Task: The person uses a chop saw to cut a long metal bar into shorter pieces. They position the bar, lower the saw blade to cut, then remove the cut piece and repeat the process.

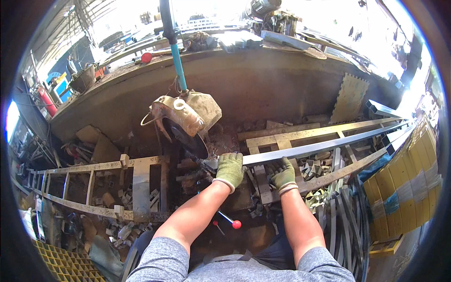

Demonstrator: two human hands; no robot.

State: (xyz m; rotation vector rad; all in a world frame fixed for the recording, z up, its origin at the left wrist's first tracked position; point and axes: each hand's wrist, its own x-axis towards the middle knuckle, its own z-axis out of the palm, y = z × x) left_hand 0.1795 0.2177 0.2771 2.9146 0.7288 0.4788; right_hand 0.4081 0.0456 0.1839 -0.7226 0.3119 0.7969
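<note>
A long silver metal tube [319, 145] lies across the rack from the saw to the far right. My left hand [230, 170], in a green glove, is closed over its left end, close to the cutting disc [187, 140]. At the tube's near side is my right hand [283, 175], gloved too, its fingers apart and touching or almost touching the edge. The fingertips are partly in shadow. A dusty guard [181, 115] covers the disc's upper part, hanging from a blue handle bar [178, 66]. The disc's lower edge is hidden among debris.
Pale ladder-like frames [141, 188] extend left and right of the saw. Two red-knobbed levers, one longer [236, 224], stand before my body. Short tube offcuts [312, 169] lie within the right frame. Yellow stacked panels [404, 178] stand at right; a brown wall [282, 80] rises behind.
</note>
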